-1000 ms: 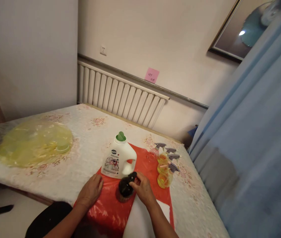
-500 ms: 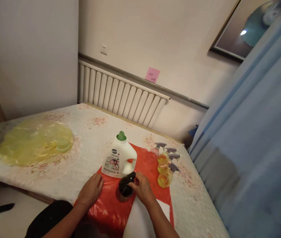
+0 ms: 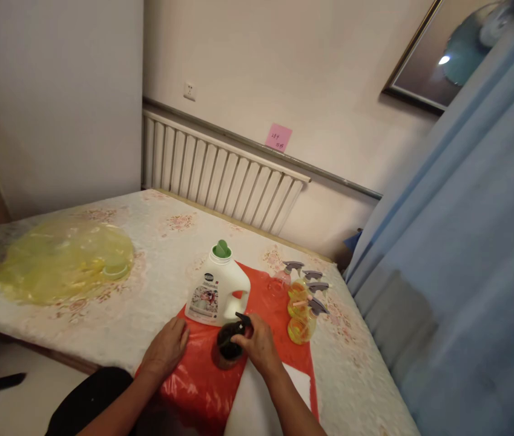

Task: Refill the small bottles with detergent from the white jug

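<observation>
The right hand (image 3: 259, 346) has its grip closed round the top of the dark spray bottle (image 3: 228, 348), which stands on the red plastic sheet (image 3: 202, 375), just in front of the white detergent jug (image 3: 218, 293). The left hand (image 3: 166, 350) lies flat & open on the sheet, left of the bottle, holding nothing. Looks like the black spray head is being turned; next it needs a steady twist w/ the bottle kept upright.
</observation>
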A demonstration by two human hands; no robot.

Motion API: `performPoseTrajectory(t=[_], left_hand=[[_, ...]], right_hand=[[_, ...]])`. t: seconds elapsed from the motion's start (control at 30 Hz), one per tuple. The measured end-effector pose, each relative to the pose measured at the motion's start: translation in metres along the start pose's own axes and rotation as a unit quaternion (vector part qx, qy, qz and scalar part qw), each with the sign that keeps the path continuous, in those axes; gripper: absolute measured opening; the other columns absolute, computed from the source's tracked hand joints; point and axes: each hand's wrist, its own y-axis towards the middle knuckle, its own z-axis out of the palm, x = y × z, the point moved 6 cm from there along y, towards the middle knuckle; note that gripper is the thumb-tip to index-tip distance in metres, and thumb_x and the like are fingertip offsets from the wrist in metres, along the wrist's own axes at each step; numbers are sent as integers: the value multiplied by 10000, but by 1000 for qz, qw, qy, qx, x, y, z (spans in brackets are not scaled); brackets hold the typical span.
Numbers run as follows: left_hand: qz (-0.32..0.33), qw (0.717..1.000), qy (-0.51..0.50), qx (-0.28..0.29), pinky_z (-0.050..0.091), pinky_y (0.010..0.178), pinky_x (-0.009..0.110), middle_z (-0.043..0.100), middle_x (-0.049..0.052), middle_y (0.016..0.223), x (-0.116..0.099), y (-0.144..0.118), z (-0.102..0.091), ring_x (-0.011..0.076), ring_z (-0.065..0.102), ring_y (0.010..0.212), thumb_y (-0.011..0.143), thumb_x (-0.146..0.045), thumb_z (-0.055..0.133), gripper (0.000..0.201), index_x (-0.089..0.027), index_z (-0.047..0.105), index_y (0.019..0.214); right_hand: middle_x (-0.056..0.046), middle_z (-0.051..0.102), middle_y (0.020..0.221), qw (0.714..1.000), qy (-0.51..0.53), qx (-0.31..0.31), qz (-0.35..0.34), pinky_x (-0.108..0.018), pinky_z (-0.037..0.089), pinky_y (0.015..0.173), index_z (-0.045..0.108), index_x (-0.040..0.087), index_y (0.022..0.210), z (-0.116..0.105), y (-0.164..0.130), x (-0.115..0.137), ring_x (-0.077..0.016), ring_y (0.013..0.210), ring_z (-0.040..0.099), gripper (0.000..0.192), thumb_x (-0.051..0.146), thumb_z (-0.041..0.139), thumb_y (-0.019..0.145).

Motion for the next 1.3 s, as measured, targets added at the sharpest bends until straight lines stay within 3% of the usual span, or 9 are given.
performPoseTrajectory(t=[0.23, 0.37, 0.47, 0.57, 0.77, 0.9, 0.97, 1.17, 1.3], left_hand=[[0, 1000, -2, -3, 443, 798, 357, 590, 58, 850, -1, 0, -1, 225, 570, 818, 936, -295, 347, 212, -237, 489, 790], [-1, 1000, -3, -5, 445, 796, 360, 588, 56, 844, 0, 0, -1, 227, 573, 815, 938, -303, 345, 219, -237, 490, 787], [0, 1000, -4, -4, 446, 799, 355, 588, 50, 842, 0, 0, 0, 222, 572, 817, 935, -299, 359, 205, -241, 487, 786], [1, 1000, -3, -2, 446, 801, 355, 587, 50, 849, 1, 0, 1, 220, 569, 818, 938, -292, 358, 196, -241, 483, 796], [3, 1000, 1, -1, 441, 805, 357, 582, 53, 856, 1, 0, 2, 224, 570, 826, 948, -301, 352, 203, -242, 473, 796], [6, 1000, 2, -1, 441, 802, 356, 582, 56, 858, 2, 1, 2, 227, 571, 828, 948, -300, 352, 204, -239, 478, 799], [8, 1000, 3, -1, 441, 804, 358, 584, 57, 854, 1, 1, 2, 228, 571, 825, 949, -295, 348, 210, -237, 482, 799], [8, 1000, 8, -5, 439, 801, 353, 583, 54, 848, 1, -1, 1, 225, 575, 821, 951, -304, 345, 222, -233, 496, 804], [7, 1000, 11, -3, 437, 798, 354, 583, 54, 851, 2, -1, 3, 227, 571, 822, 949, -301, 345, 221, -234, 490, 796]], right_hand=[[1, 617, 902, 996, 82, 38, -8, -248, 444, 643, 684, 221, 1126, -2, -2, 3, -139, 673, 521, 498, 135, 720, 637], [24, 552, 785, 993, 102, 60, -10, -231, 408, 618, 725, 207, 1002, 1, 1, 1, -130, 658, 485, 370, 91, 636, 661], [46, 516, 712, 996, 80, 18, 19, -227, 371, 582, 686, 176, 838, 3, 3, -5, -123, 627, 451, 195, 138, 695, 647], [56, 510, 691, 998, 58, -17, 36, -225, 357, 566, 616, 181, 738, 2, 1, -6, -123, 622, 432, 199, 180, 758, 599], [9, 587, 866, 992, 125, 37, -3, -234, 421, 624, 684, 194, 1059, 2, -3, 0, -123, 647, 487, 413, 106, 641, 657], [28, 536, 729, 997, 78, -2, 24, -232, 376, 589, 670, 165, 804, 4, -1, -8, -131, 634, 466, 162, 144, 696, 646], [39, 518, 686, 997, 52, -28, 45, -234, 356, 574, 622, 168, 733, 5, -2, -12, -136, 630, 453, 184, 185, 758, 609], [7, 585, 854, 993, 116, 12, 17, -238, 404, 602, 693, 188, 1064, 8, -7, -7, -130, 644, 492, 401, 143, 681, 665], [14, 565, 786, 995, 96, -12, 17, -237, 381, 583, 713, 175, 864, 9, -5, -11, -131, 638, 482, 207, 142, 702, 660]])
